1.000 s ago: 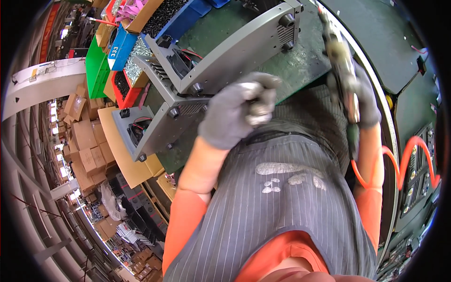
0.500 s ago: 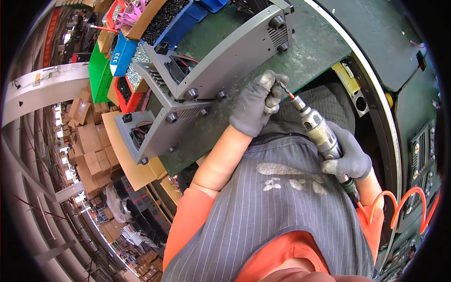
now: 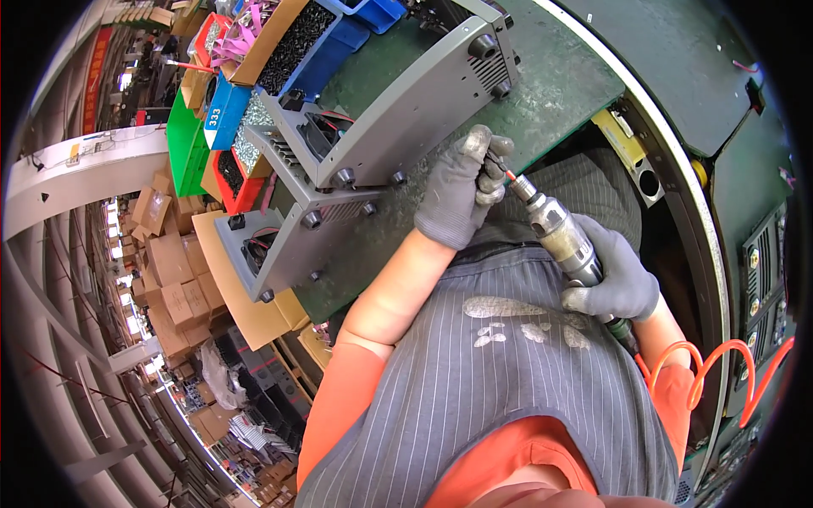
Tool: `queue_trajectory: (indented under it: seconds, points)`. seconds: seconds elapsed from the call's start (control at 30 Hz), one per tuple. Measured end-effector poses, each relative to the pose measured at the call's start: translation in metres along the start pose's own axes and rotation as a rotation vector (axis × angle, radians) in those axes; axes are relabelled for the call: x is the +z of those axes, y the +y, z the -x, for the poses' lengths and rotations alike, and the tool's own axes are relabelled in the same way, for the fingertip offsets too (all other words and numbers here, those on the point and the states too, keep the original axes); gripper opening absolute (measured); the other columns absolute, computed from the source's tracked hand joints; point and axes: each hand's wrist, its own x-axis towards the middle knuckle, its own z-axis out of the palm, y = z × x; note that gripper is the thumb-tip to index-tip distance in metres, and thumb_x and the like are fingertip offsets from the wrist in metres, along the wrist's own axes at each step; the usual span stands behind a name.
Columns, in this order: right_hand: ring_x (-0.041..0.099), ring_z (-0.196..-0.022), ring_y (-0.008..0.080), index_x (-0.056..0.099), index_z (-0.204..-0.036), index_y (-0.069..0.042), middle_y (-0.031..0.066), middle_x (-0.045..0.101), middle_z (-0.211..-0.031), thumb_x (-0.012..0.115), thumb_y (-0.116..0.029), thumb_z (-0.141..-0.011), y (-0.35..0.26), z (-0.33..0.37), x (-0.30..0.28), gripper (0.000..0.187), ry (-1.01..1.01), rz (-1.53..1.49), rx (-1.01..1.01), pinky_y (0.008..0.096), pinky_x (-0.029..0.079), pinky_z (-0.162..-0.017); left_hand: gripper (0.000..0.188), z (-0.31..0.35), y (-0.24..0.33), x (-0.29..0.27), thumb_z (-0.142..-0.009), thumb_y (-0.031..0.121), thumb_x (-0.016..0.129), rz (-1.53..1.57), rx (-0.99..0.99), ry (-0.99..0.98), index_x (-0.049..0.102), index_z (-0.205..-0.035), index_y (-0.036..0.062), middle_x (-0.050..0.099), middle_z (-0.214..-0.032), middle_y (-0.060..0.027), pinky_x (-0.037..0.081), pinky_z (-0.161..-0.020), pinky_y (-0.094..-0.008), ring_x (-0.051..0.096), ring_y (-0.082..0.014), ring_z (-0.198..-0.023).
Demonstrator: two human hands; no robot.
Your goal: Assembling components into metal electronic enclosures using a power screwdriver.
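My right hand (image 3: 622, 275), in a grey glove, is wrapped round the body of a pneumatic screwdriver (image 3: 561, 235). A coiled orange air hose (image 3: 694, 372) runs from the tool's rear end. Its bit points up and left, to the fingers of my left hand (image 3: 461, 178). That hand, gloved too, is closed in a pinch at the bit's tip; whatever small piece is there is mostly hidden by the fingers. Just beyond and left of it stand two grey metal housings (image 3: 415, 106) with black round feet, vents and a black fan (image 3: 323, 133) inside.
The green worktop (image 3: 550, 102) ends at a pale metal edge on the right. Parts bins stand at the far left: a blue bin (image 3: 339, 51) of black screws, a red bin (image 3: 246, 190) and a green bin (image 3: 184, 144). Stacked cardboard boxes (image 3: 174, 262) fill the left background.
The screwdriver and my right hand have shifted slightly left, bringing the bit closer in to my left fingers. My left hand stays nearly in place, still pinched.
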Motion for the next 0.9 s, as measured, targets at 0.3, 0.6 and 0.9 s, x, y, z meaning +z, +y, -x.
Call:
queue_trajectory:
  seconds: [0.3,0.6,0.9]
  points:
    - [0.056,-0.081,0.0087,0.052,-0.128,0.001,0.0013,0.059,-0.094,0.083,-0.022,-0.06,0.005,-0.009,-0.013,0.078,0.012,-0.227,-0.04,0.0249,0.047,-0.074,0.041,0.011,0.0,0.008,-0.102,0.04,0.053,-0.376,0.042,-0.147,0.066,-0.106,0.0007,0.056,-0.075,0.0034,0.038,-0.052,-0.0209,0.045,-0.0041,-0.059]
    - [0.053,-0.092,0.0155,0.054,-0.131,0.003,0.0034,0.058,-0.099,0.078,-0.03,-0.065,-0.02,-0.034,-0.045,0.078,0.2,-0.108,-0.069,0.0292,0.043,-0.087,0.042,-0.015,0.144,0.024,-0.081,0.043,0.072,-1.867,0.942,0.12,0.07,-0.109,0.011,0.068,-0.088,-0.0151,0.053,-0.07,-0.0402,0.067,-0.0311,-0.076]
    - [0.053,-0.096,0.0155,0.053,-0.134,0.002,0.0042,0.058,-0.104,0.08,-0.031,-0.067,-0.027,-0.044,-0.051,0.08,0.184,-0.055,-0.08,0.0283,0.042,-0.089,0.037,-0.068,0.147,0.007,-0.08,0.026,0.072,-1.729,0.146,-0.293,0.07,-0.106,0.0005,0.072,-0.087,-0.0161,0.052,-0.076,-0.0337,0.068,-0.0254,-0.079]
